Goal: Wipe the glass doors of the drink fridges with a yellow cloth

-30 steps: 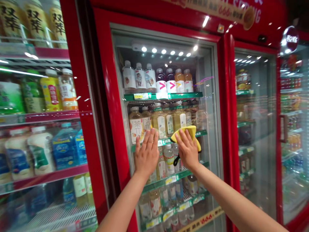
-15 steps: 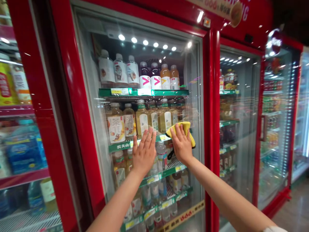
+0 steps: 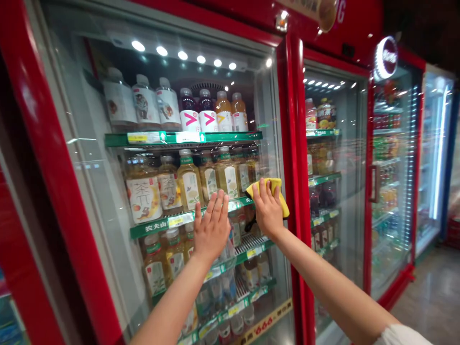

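My right hand (image 3: 268, 211) presses a yellow cloth (image 3: 283, 203) with dark edging against the glass door (image 3: 77, 191) of a red-framed drinks fridge. The cloth lies close to the door's right frame and partly under my fingers. A dark strap-like bit hangs below it on the left. Further left, my left hand (image 3: 212, 230) is flat with fingers stretched out, holding nothing. It is at the glass, though whether the palm touches is hard to tell. Behind the glass, tea bottles (image 3: 144, 199) stand on the middle shelf, partly hidden by my hands.
Purple and orange drink bottles (image 3: 208, 115) line the upper shelf inside. To the right stand a second red fridge door (image 3: 300, 143) and another fridge with a brown handle (image 3: 374, 184). A printed yellowish strip (image 3: 264, 326) crosses the lower glass. Grey floor (image 3: 420, 282) shows at right.
The view has shifted to the right along the fridges. Both hands have moved right across the door, bringing the cloth nearer its right frame. The cloth stays under my right hand.
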Demonstrator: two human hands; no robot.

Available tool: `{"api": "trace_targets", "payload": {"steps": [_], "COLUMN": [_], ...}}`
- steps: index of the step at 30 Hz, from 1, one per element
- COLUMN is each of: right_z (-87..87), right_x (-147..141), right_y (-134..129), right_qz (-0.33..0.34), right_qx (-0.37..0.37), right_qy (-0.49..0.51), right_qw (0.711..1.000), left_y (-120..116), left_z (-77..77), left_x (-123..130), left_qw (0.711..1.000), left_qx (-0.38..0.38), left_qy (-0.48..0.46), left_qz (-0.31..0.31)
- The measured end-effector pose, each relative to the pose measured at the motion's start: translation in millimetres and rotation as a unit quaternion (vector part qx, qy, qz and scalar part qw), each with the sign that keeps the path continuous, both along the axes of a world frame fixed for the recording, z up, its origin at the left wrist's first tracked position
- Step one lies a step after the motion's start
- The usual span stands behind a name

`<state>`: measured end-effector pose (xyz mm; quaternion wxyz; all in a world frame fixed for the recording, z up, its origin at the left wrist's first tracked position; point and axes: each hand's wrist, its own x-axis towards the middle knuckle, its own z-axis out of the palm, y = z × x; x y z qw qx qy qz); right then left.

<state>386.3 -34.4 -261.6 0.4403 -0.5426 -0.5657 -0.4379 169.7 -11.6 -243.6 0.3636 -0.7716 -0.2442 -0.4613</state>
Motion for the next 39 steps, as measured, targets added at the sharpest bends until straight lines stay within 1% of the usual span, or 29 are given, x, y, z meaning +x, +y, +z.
{"api": "trace_targets", "payload": {"steps": [3,4,5,6,7,10,11,12,13,14,17,18,19,20,21,24,25,26,27,28,31,32,33,34,35,37,39], "right_z": [23.8,26.8,25.1,18.3,7.4,-31.6,-39.6,-42.5,-40.3,-33.6,-7.3,-4.1,-6.4,-14.7,-28.4,-82.1,-95.9,-104.2,-106.0,-101.8,-70.9,-62.8,-59.6,-62.1,-70.3,-97.7,-124.2], "right_x": [18,25,32,38,42,46,46,46,47,49,56,57,58,58,56,47,44,42,42,42,48,50,51,51,50,45,42], "right_y": [0,-1,-2,-3,-4,-6,-5,-4,-2,0,5,5,4,2,-2,-14,-17,-18,-17,-15,-6,-5,-5,-6,-8,-14,-18], "right_qz": [0.002,-0.001,-0.007,-0.013,-0.020,-0.027,-0.021,-0.013,-0.005,0.002,0.015,0.020,0.027,0.034,0.039,0.039,0.036,0.032,0.029,0.028,0.041,0.050,0.059,0.067,0.072,0.074,0.071], "right_qx": [-0.014,-0.015,-0.012,-0.006,0.000,0.006,0.003,0.001,0.002,0.005,0.012,0.011,0.008,0.003,-0.003,-0.025,-0.034,-0.038,-0.038,-0.032,0.006,0.022,0.039,0.054,0.064,0.069,0.057], "right_qy": [-0.033,-0.031,-0.018,0.002,0.026,0.069,0.069,0.068,0.070,0.077,0.107,0.110,0.109,0.107,0.106,0.124,0.130,0.138,0.146,0.151,0.148,0.140,0.133,0.127,0.123,0.125,0.134], "right_qw": [0.999,0.999,1.000,1.000,0.999,0.997,0.997,0.998,0.998,0.997,0.994,0.994,0.994,0.994,0.994,0.991,0.990,0.989,0.988,0.988,0.988,0.989,0.989,0.988,0.988,0.987,0.987], "left_y": [1,0,0,-1,-2,-5,-6,-6,-7,-7,-9,-10,-11,-13,-15,-22,-24,-26,-27,-28,-29,-30,-30,-31,-32,-35,-37], "left_z": [2.3,1.5,-0.6,-3.9,-8.1,-21.2,-24.0,-25.5,-25.7,-24.9,-21.7,-22.3,-24.6,-28.5,-34.0,-54.2,-60.1,-64.7,-67.6,-69.0,-67.5,-67.2,-67.8,-69.7,-73.0,-82.3,-91.7], "left_x": [21,28,34,38,41,45,45,46,47,49,59,62,65,66,67,62,59,56,54,53,55,56,57,57,57,52,46], "left_qw": [1.000,1.000,1.000,1.000,1.000,1.000,1.000,1.000,1.000,1.000,0.999,0.999,0.999,0.998,0.998,0.997,0.997,0.997,0.997,0.998,0.997,0.997,0.997,0.997,0.996,0.995,0.994], "left_qx": [-0.001,0.001,0.004,0.009,0.013,0.010,0.005,0.001,-0.003,-0.006,-0.023,-0.033,-0.043,-0.053,-0.062,-0.075,-0.074,-0.072,-0.069,-0.066,-0.063,-0.065,-0.068,-0.072,-0.077,-0.086,-0.090], "left_qy": [0.006,0.007,0.007,0.009,0.011,0.020,0.024,0.026,0.028,0.028,0.025,0.024,0.022,0.018,0.013,-0.003,-0.006,-0.005,-0.003,0.000,-0.003,-0.008,-0.014,-0.020,-0.025,-0.031,-0.032], "left_qz": [-0.010,-0.012,-0.011,-0.010,-0.008,-0.006,-0.006,-0.006,-0.006,-0.005,-0.005,-0.005,-0.006,-0.006,-0.005,0.007,0.012,0.018,0.022,0.025,0.032,0.032,0.032,0.032,0.032,0.035,0.045]}}
